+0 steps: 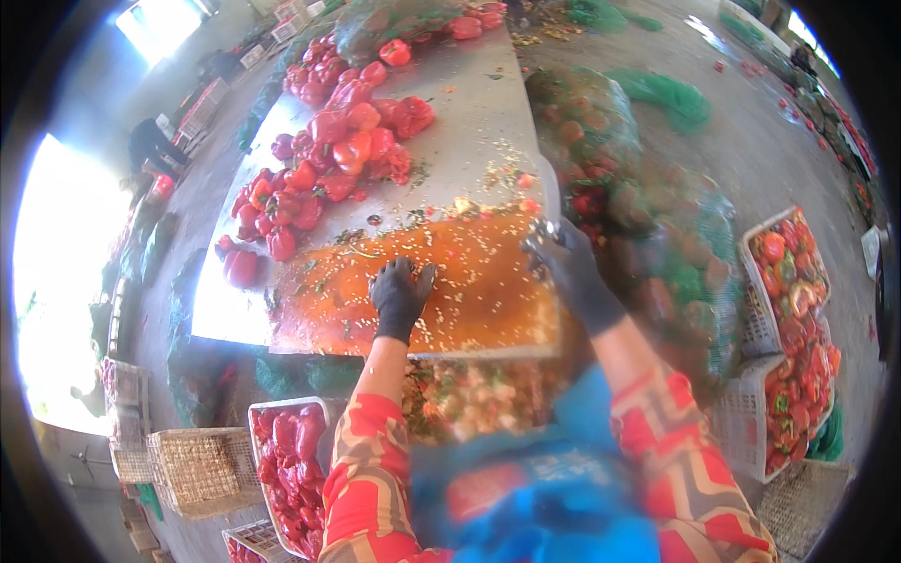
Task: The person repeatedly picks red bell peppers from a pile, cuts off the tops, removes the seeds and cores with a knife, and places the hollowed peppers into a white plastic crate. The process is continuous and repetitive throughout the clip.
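Observation:
My left hand (400,297), in a dark glove, lies on an orange-brown wet surface (464,281) strewn with pale seeds at the near end of a metal table (486,105). Its fingers are apart and nothing shows in it. At the table's right edge my right hand (563,260), gloved too, has curled fingers around something small and shiny, too blurred to name. A long heap of red bell peppers (352,151) runs along the table's left side, beyond my left hand. Seeds and pepper scraps (486,209) line the far border of the wet patch.
Net sacks of peppers (584,127) stand right of the table. Crates of red peppers (788,281) are at the right, another crate (288,464) at the lower left beside an empty-looking crate (200,468). Scraps (479,397) lie below the near edge. A person (155,144) bends at the far left.

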A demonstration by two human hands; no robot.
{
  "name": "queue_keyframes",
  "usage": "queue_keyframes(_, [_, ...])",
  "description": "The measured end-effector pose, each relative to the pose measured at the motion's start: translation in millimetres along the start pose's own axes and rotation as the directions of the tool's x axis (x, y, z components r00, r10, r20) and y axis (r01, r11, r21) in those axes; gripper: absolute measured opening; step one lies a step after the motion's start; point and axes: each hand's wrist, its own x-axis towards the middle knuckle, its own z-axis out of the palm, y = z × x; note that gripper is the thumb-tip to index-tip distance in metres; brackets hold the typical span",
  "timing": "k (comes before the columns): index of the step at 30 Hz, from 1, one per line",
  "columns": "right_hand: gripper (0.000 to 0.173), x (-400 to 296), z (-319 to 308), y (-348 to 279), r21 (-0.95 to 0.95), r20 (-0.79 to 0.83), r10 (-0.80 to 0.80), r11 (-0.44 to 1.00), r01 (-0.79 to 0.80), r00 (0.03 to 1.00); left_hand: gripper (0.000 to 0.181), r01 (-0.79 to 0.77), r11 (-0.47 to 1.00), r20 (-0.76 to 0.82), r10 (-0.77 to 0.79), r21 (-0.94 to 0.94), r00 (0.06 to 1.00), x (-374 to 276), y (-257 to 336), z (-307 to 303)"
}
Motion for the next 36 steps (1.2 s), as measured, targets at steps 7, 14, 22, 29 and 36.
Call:
queue_keyframes(7, [0.03,-1,40,2,0.009,0.064,0.186,0.982,-0.187,0.981,0.047,0.082,0.987,-0.257,-0.116,-0.141,0.959,162,-60,9])
queue_keyframes(14, [0.03,26,58,11,-0.012,0.053,0.181,0.983,-0.181,0.982,0.047,0.159,0.975,-0.381,-0.089,0.155,0.92,227,-71,13])
queue_keyframes(22, [0.025,43,67,7,-0.031,0.039,0.263,0.965,-0.262,0.964,0.051,0.449,0.867,-0.449,-0.32,0.216,0.834,243,-206,-45])
queue_keyframes(29, [0.025,46,82,20,-0.11,0.102,0.295,0.952,-0.284,0.95,0.037,0.337,0.797,0.143,-0.307,-0.501,0.941,251,-324,-35])
queue_keyframes(36, [0.028,41,93,19,-0.185,0.093,0.305,0.941,-0.284,0.948,0.028,0.036,0.999,-0.076,-0.035,0.001,0.996,269,-223,-4])
